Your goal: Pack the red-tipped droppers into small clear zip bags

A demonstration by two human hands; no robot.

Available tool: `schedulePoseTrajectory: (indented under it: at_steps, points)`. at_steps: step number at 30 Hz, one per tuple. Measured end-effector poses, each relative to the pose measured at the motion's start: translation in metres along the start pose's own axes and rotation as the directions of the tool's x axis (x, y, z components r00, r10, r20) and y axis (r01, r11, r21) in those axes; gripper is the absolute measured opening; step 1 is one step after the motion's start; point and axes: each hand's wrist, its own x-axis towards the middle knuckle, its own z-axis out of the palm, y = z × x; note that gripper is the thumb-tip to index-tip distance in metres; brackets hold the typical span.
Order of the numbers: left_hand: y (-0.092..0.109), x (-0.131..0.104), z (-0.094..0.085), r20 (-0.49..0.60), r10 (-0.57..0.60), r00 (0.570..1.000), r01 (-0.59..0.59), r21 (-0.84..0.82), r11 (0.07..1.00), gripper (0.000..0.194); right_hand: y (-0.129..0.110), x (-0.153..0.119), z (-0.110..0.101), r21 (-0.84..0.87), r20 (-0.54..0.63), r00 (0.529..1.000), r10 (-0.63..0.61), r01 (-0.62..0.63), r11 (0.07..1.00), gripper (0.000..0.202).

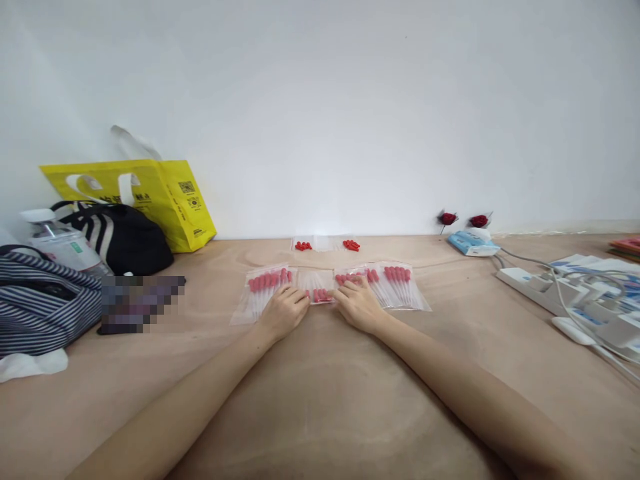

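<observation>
On the tabletop, head view: one small clear bag, red pieces at near end, lying between left stick bag and right stick bag. Step, seemingly: handling the small bag; next move calls for light, even pressure. Left hand, right hand: apart from each other, fingers partly curled, at that bag's near corners; whether pinching, cannot tell.

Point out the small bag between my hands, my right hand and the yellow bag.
Small bag (315,281): head view, on its clear plastic.
Right hand (359,305): head view, on its back.
Yellow bag (177,202): head view, on its side panel.
</observation>
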Motion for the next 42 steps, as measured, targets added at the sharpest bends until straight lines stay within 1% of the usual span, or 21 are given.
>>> schedulePoseTrajectory:
  at_steps: [2, 3, 5, 8, 11, 14, 16, 19, 23, 25, 26, 27, 28, 29, 31, 32, 34, 35, 37, 39, 42]
  points:
    - [0.006, 0.000, -0.004, 0.045, -0.078, 0.996, 0.080, -0.043, 0.996, 0.019, 0.008, -0.010, -0.006, 0.042, -0.012, 0.999, 0.053, -0.053, 0.998, 0.026]
    - [0.009, -0.001, -0.005, 0.075, -0.102, 0.992, 0.107, -0.069, 0.992, 0.023, 0.012, -0.016, -0.010, 0.067, -0.019, 0.997, 0.080, -0.078, 0.995, 0.027]
    - [0.013, -0.001, -0.008, 0.145, -0.108, 0.984, 0.125, -0.114, 0.986, 0.032, 0.017, -0.027, -0.016, 0.110, -0.014, 0.994, 0.111, -0.109, 0.988, 0.024]
    - [0.013, 0.001, -0.006, 0.225, -0.092, 0.970, 0.123, -0.128, 0.984, 0.035, 0.018, -0.039, -0.025, 0.149, 0.037, 0.996, 0.078, -0.083, 0.985, 0.021]
    - [0.004, 0.007, -0.001, 0.280, -0.082, 0.956, 0.119, -0.119, 0.986, 0.039, 0.014, -0.043, -0.029, 0.150, 0.057, 0.998, 0.021, -0.029, 0.988, 0.017]
    - [-0.005, 0.012, 0.004, 0.310, -0.059, 0.949, 0.102, -0.124, 0.987, 0.040, 0.013, -0.045, -0.030, 0.143, 0.066, 0.998, 0.000, -0.010, 0.990, 0.018]
    - [-0.008, 0.012, 0.006, 0.301, -0.053, 0.952, 0.096, -0.128, 0.987, 0.039, 0.012, -0.048, -0.033, 0.157, 0.086, 0.996, -0.001, -0.012, 0.987, 0.019]
    - [-0.002, 0.009, 0.004, 0.225, -0.077, 0.971, 0.112, -0.150, 0.982, 0.035, 0.007, -0.057, -0.042, 0.206, 0.121, 0.993, 0.002, -0.027, 0.978, 0.022]
    - [0.019, 0.004, -0.004, 0.116, -0.130, 0.985, 0.159, -0.299, 0.941, 0.029, -0.013, -0.072, -0.060, 0.303, 0.140, 0.990, -0.005, -0.038, 0.952, 0.023]
    - [0.031, 0.003, -0.008, 0.108, -0.148, 0.983, 0.179, -0.381, 0.907, 0.028, -0.019, -0.075, -0.066, 0.365, 0.128, 0.992, -0.001, -0.046, 0.930, 0.022]
    - [0.036, 0.004, -0.009, 0.117, -0.143, 0.983, 0.179, -0.415, 0.892, 0.028, -0.018, -0.074, -0.067, 0.391, 0.112, 0.993, 0.029, -0.071, 0.918, 0.022]
    - [0.041, 0.004, -0.011, 0.129, -0.128, 0.983, 0.172, -0.443, 0.880, 0.028, -0.015, -0.071, -0.066, 0.407, 0.091, 0.992, 0.088, -0.117, 0.906, 0.021]
    - [0.045, 0.005, -0.012, 0.144, -0.105, 0.984, 0.161, -0.465, 0.871, 0.029, -0.008, -0.067, -0.063, 0.412, 0.067, 0.983, 0.172, -0.184, 0.892, 0.020]
    - [0.047, 0.005, -0.013, 0.161, -0.081, 0.984, 0.150, -0.484, 0.862, 0.030, 0.001, -0.062, -0.058, 0.406, 0.051, 0.958, 0.282, -0.278, 0.870, 0.021]
    - [0.050, 0.006, -0.014, 0.201, -0.047, 0.978, 0.146, -0.512, 0.847, 0.030, 0.021, -0.049, -0.046, 0.356, 0.051, 0.863, 0.502, -0.486, 0.799, 0.022]
    - [0.050, 0.006, -0.015, 0.223, -0.041, 0.974, 0.154, -0.521, 0.840, 0.029, 0.031, -0.042, -0.040, 0.328, 0.103, 0.819, 0.565, -0.564, 0.758, 0.022]
    - [0.050, 0.006, -0.016, 0.261, -0.036, 0.965, 0.176, -0.533, 0.828, 0.028, 0.045, -0.029, -0.028, 0.300, 0.275, 0.761, 0.588, -0.649, 0.699, 0.021]
    - [0.049, 0.006, -0.017, 0.276, -0.032, 0.961, 0.182, -0.537, 0.824, 0.028, 0.049, -0.023, -0.024, 0.283, 0.360, 0.732, 0.578, -0.676, 0.680, 0.020]
    - [0.049, 0.005, -0.018, 0.292, -0.039, 0.956, 0.193, -0.522, 0.831, 0.029, 0.050, -0.015, -0.018, 0.255, 0.472, 0.685, 0.555, -0.709, 0.658, 0.018]
    - [0.046, 0.004, -0.017, 0.282, -0.111, 0.953, 0.234, -0.449, 0.863, 0.028, 0.048, -0.010, -0.018, 0.240, 0.511, 0.660, 0.551, -0.725, 0.646, 0.015]
    - [0.035, 0.001, -0.013, 0.216, -0.310, 0.926, 0.356, -0.229, 0.906, 0.031, 0.043, -0.008, -0.023, 0.255, 0.516, 0.652, 0.555, -0.736, 0.628, 0.012]
